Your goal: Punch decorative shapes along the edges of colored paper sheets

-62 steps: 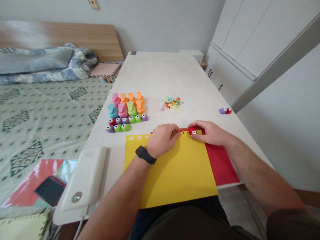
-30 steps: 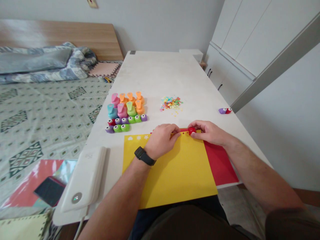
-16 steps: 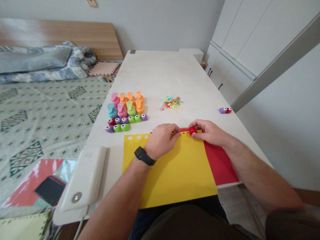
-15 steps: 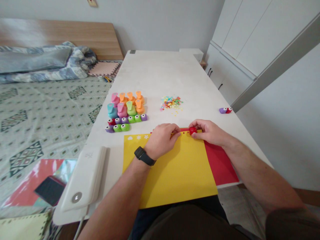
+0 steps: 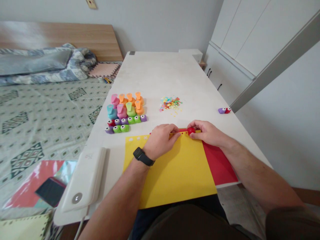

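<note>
A yellow sheet (image 5: pixel 175 173) lies over a red sheet (image 5: pixel 220 163) at the table's front edge, with small shapes punched along its far edge. My left hand (image 5: pixel 163 138) pinches that far edge near its middle, wearing a black watch on the wrist. To its right, my right hand (image 5: pixel 206 132) is closed on a small red punch (image 5: pixel 191 131), which sits at the sheet's far edge. Thin strips of red and green paper show behind the edge between my hands. Beyond the sheets lies a pile of small colourful paper shapes (image 5: pixel 171 104).
Several large punches (image 5: pixel 121 111) and small punches (image 5: pixel 124 128) stand in rows at the left. A white machine (image 5: pixel 85 180) lies at the front left. Two small punches (image 5: pixel 222 110) sit near the table's right edge. A bed (image 5: pixel 55 116) adjoins on the left.
The red punch and my right hand have shifted slightly left along the yellow sheet's far edge. My left hand keeps its pinch with little movement.
</note>
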A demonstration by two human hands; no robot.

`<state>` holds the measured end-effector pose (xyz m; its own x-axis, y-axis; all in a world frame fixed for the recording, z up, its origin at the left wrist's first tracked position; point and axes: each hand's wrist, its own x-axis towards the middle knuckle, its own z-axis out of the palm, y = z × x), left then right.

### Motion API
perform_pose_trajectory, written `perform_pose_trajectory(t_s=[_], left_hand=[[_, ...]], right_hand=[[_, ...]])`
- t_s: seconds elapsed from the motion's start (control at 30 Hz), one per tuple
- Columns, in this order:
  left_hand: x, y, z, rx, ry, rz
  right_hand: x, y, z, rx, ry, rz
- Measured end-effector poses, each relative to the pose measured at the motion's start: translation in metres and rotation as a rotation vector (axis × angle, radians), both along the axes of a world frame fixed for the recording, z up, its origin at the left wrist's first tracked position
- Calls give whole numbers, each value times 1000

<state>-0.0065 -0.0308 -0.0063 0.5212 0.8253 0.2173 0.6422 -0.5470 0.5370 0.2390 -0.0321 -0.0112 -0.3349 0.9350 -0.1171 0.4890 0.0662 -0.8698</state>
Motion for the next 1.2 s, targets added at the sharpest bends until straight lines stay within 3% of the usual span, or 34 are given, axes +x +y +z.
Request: perform_pose_trajectory(t_s=[0.27,0.53,0.73,1.2], left_hand=[[15,-1,10,47,50,18],[36,14,9,-113,103,-111],[39,17,11,-156,135,-115],[41,17,10,-129,134,-123]], right_hand=[[-4,2,3,54,-45,4],[-4,3,-1,116,-27,36],[-3,2,-5,133,-26,35],[-5,0,3,156,-62,38]])
